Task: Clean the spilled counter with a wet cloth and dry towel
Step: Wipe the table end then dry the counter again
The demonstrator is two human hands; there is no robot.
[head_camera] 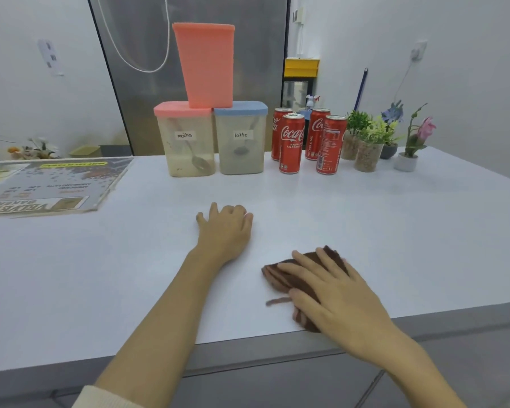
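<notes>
A brown cloth [280, 276] lies bunched on the white counter [395, 231] near its front edge, blurred by motion. My right hand [333, 293] lies flat on top of the cloth with fingers spread and straight, pressing it down. My left hand [226, 228] rests on the bare counter a little to the left and farther back, its fingers loosely curled and holding nothing. I see no spill on the counter surface.
At the back stand a "mocha" container [186, 142], a "latte" container [240, 139], an upturned pink tub [206, 64] on top, several Coca-Cola cans [292, 142] and small potted plants [368, 145]. A printed menu sheet [47, 184] lies at the left.
</notes>
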